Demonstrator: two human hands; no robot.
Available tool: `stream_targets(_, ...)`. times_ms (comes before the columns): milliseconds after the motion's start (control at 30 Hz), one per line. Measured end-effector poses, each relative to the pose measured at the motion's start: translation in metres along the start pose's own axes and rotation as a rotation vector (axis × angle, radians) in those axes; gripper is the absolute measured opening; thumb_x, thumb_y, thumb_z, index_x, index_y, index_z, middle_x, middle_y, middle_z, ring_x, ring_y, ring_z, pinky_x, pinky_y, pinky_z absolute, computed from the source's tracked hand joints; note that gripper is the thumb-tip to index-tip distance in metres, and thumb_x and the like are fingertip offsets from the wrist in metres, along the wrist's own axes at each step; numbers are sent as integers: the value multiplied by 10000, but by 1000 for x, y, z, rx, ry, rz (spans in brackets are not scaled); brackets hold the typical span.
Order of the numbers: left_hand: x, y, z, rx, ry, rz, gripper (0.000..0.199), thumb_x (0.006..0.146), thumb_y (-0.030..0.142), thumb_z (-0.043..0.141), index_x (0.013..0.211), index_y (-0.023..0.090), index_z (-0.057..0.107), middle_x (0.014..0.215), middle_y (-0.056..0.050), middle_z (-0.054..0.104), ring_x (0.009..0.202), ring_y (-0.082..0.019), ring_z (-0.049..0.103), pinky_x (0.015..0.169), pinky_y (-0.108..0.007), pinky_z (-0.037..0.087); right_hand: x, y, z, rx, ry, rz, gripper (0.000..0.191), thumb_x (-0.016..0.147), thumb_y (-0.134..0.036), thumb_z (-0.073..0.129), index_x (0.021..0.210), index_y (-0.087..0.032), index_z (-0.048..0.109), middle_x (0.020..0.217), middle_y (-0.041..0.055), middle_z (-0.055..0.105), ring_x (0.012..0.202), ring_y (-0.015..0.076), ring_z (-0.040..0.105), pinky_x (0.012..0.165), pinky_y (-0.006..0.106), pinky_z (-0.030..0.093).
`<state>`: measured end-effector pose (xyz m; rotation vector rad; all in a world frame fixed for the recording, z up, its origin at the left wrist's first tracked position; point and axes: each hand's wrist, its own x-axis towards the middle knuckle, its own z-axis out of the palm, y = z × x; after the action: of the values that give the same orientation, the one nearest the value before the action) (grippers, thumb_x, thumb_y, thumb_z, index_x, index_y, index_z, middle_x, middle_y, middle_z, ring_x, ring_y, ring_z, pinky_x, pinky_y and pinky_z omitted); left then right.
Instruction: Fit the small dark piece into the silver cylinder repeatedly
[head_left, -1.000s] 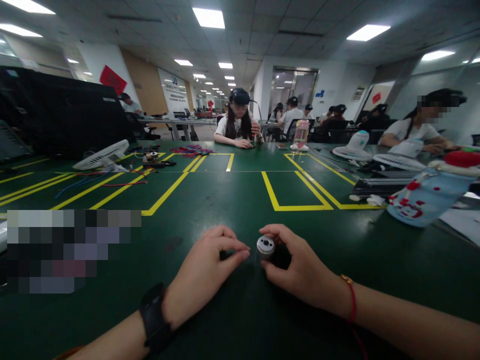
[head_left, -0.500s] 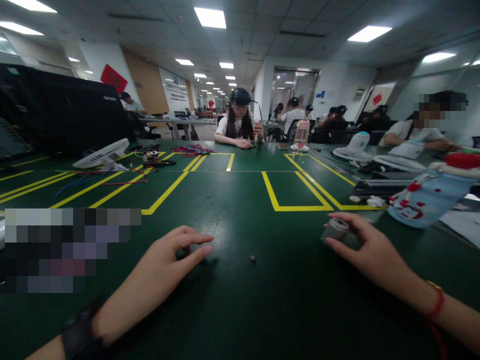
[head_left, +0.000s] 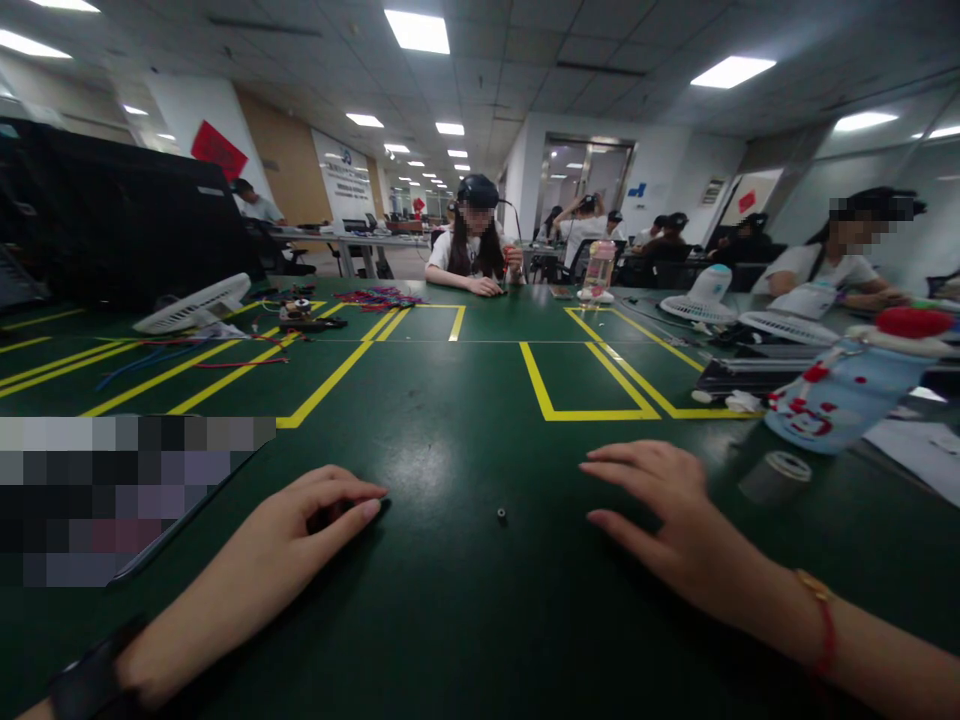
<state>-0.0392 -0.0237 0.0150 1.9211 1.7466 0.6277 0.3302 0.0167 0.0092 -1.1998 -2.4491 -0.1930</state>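
Observation:
My right hand (head_left: 660, 510) hovers over the green table (head_left: 450, 620), its fingers spread and nothing between them. To its right, a grey spool-like cylinder (head_left: 776, 480) with a hole in its top stands on the table, apart from the hand. A tiny dark ring-shaped piece (head_left: 502, 515) lies between my two hands; its exact kind is too small to tell. My left hand (head_left: 307, 530) is low over the table on the left, fingers loosely curved, thumb close to the forefinger, with no object visible in it.
A light-blue bottle with a red top (head_left: 847, 390) stands at the right, near white fans (head_left: 701, 300). Another white fan (head_left: 195, 305) and loose wires (head_left: 379, 297) lie at the left. Yellow tape (head_left: 600, 415) marks the table. A person (head_left: 469, 250) sits opposite.
My right hand has let go of the grey cylinder, which now stands farther right, and has moved left. My left hand has drawn back to the left, its thumb and forefinger closer together.

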Motion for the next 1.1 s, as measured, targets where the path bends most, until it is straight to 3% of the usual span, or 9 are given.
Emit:
stream_targets(100, 0, -4, -1, 26, 5, 12, 330, 864, 496, 519, 1079, 295, 669, 1087, -18, 630, 989, -224, 604, 845, -335, 480, 36, -49, 21, 175, -129, -88, 338, 869, -444, 522, 1197, -366, 547, 1171, -5, 578, 1059, 187, 490, 880, 391, 351)
stream_targets(200, 1, -7, -2, 18, 20, 12, 318, 859, 497, 527, 1052, 295, 681, 1076, -17, 640, 997, -228, 603, 862, -341, 477, 53, -58, 27, 161, -103, -140, 180, 881, -424, 513, 984, -363, 648, 1012, -48, 634, 955, 153, 527, 846, 353, 355)
stream_targets(300, 1, -10, -1, -10, 21, 0, 307, 860, 497, 527, 1037, 299, 681, 1078, -12, 644, 1005, -227, 602, 882, -346, 469, 46, -27, 8, 94, -26, -76, 215, 909, -377, 462, 994, -306, 647, 984, -24, 651, 927, 157, 557, 842, 352, 366)
stream_targets(467, 2, -11, 2, -39, 22, 1, 292, 866, 504, 521, 996, 299, 682, 1056, -8, 652, 1013, -232, 597, 909, -364, 448, -3, 74, -44, -102, 117, 153, 308, 860, -451, 472, 988, -246, 662, 1008, 46, 662, 953, 257, 574, 815, 441, 390)
stream_targets(600, 1, -4, 1, -47, 20, -20, 295, 876, 502, 504, 976, 293, 687, 1062, -10, 658, 1022, -239, 596, 921, -376, 440, -42, 129, -66, -305, -5, 449, 420, 779, -594, 458, 920, -279, 698, 954, 48, 679, 822, 249, 613, 721, 417, 446)
stream_targets(767, -1, 1, -1, -49, 12, -44, 296, 868, 508, 509, 961, 297, 696, 1061, -7, 667, 1014, -245, 604, 899, -361, 456, -47, 131, -75, -305, -169, 639, 438, 819, -557, 444, 955, -244, 718, 937, 88, 685, 736, 206, 619, 683, 360, 440)
stream_targets(1000, 2, -8, 1, -47, 3, -48, 292, 864, 518, 505, 937, 310, 696, 1053, 11, 671, 1010, -230, 613, 901, -345, 452, -44, 128, -85, -241, -175, 818, 433, 782, -597, 492, 948, -275, 730, 903, 70, 695, 732, 198, 615, 687, 358, 425)
stream_targets(1100, 2, -11, 0, -53, -7, -47, 297, 863, 525, 501, 932, 311, 695, 1041, 16, 675, 1001, -228, 618, 899, -343, 452, -48, 130, -85, -179, -184, 823, 439, 780, -609, 492, 942, -282, 736, 892, 73, 700, 722, 199, 618, 689, 365, 420)
